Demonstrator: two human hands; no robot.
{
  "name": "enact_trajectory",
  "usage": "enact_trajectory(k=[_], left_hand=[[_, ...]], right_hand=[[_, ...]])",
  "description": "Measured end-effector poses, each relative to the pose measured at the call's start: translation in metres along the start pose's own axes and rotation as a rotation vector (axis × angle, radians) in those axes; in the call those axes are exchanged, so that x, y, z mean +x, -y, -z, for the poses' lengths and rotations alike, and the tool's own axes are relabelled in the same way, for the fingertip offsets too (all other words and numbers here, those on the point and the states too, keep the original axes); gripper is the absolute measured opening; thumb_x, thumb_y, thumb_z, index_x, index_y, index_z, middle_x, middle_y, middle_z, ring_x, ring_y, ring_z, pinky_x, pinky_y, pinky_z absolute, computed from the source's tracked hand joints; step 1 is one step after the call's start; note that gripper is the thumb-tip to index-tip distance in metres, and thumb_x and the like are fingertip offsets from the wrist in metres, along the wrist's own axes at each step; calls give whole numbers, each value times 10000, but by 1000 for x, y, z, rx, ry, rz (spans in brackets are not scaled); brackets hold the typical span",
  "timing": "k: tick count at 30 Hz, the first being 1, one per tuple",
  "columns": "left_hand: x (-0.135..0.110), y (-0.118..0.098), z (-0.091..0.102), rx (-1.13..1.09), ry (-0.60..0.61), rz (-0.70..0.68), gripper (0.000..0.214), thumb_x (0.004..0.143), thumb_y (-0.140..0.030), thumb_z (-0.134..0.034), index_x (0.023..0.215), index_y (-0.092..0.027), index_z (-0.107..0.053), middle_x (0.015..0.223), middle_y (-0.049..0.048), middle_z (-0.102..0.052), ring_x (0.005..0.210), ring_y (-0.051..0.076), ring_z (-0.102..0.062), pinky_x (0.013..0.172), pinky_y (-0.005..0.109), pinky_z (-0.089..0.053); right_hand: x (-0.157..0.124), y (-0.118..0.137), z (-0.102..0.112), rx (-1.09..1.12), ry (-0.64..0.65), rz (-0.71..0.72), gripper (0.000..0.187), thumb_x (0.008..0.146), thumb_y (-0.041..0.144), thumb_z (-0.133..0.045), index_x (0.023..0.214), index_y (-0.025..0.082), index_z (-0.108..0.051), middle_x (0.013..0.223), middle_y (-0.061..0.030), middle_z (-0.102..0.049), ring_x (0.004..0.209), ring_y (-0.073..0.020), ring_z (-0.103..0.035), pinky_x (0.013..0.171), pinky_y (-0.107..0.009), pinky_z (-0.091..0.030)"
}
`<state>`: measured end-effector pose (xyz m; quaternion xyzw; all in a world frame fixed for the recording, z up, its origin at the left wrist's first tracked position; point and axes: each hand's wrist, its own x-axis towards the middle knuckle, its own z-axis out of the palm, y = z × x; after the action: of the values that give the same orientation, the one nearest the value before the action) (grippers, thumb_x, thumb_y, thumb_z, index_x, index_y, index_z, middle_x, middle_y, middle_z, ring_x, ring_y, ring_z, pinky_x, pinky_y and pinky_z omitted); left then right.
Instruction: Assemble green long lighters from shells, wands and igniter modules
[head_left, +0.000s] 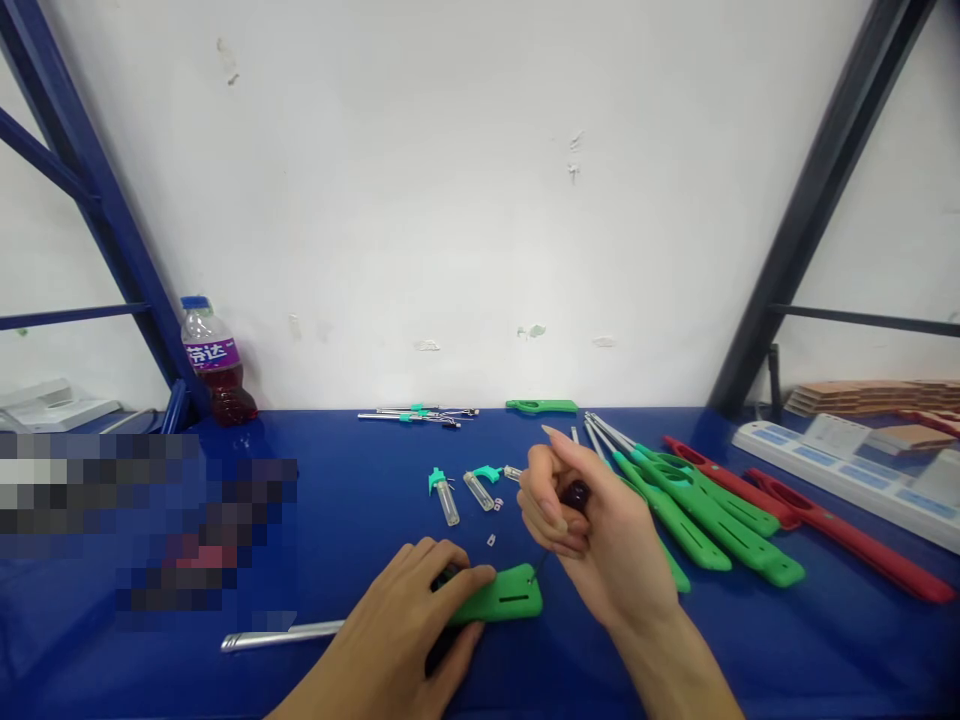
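Observation:
My left hand [401,625] is closed around a green long-necked lighter [501,596], pressing it on the blue table. Its silver tube points left; my fingers hide the middle of its handle. My right hand [611,540] is wrapped around the dark handle of a screwdriver [575,494]. The thin shaft slants down to a small hole at the right end of the green handle, and its tip appears to touch there. Behind my hands lie a clear fuel tank with a green trigger [448,502], another clear tank [478,491] and a small pale part [491,540].
Several green lighters [701,505] and two red lighters [862,530] lie to the right, beside a white power strip [855,485]. Metal tubes with wires [412,415] and a green casing [541,406] are near the wall. A drink bottle [217,365] stands at the back left.

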<state>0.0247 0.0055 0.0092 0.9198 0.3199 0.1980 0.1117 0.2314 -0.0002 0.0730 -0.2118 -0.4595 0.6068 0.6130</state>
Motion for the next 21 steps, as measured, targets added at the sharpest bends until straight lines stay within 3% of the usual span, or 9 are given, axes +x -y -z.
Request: enact_trajectory(k=[9, 13, 17, 21], left_hand=[[0, 0, -1, 7, -15, -17, 435, 1001, -92, -581, 1390, -282, -615, 1221, 57, -668, 1064, 265, -657, 1020, 515, -569], [1, -2, 0, 22, -46, -27, 436, 987, -90, -588, 1374, -285, -632, 1204, 54, -680, 1039, 257, -670, 982, 462, -590], [0, -3, 1, 41, -9, -16, 417, 998, -94, -577, 1374, -267, -628, 1213, 67, -672, 1049, 275, -669, 993, 511, -586], [2, -4, 3, 63, 48, -2, 399, 1006, -86, -570, 1365, -247, -633, 1215, 84, -669, 1063, 291, -669, 994, 545, -584]], right_hand=[[1, -7, -1, -83, 39, 7, 544, 1028, 473, -558, 564, 190, -575, 475, 99, -225, 447, -89, -147, 457, -270, -141], [3, -9, -2, -188, -22, -1, 567, 1020, 526, -554, 558, 198, -559, 488, 98, -222, 461, -93, -149, 456, -277, -133], [4, -13, -5, -463, -208, 74, 563, 1023, 558, -535, 572, 221, -525, 516, 77, -288, 476, -110, -244, 463, -286, -211], [2, -18, -7, -888, -306, 220, 429, 1099, 433, -423, 727, 242, -518, 611, 46, -444, 568, -147, -420, 555, -302, -303]])
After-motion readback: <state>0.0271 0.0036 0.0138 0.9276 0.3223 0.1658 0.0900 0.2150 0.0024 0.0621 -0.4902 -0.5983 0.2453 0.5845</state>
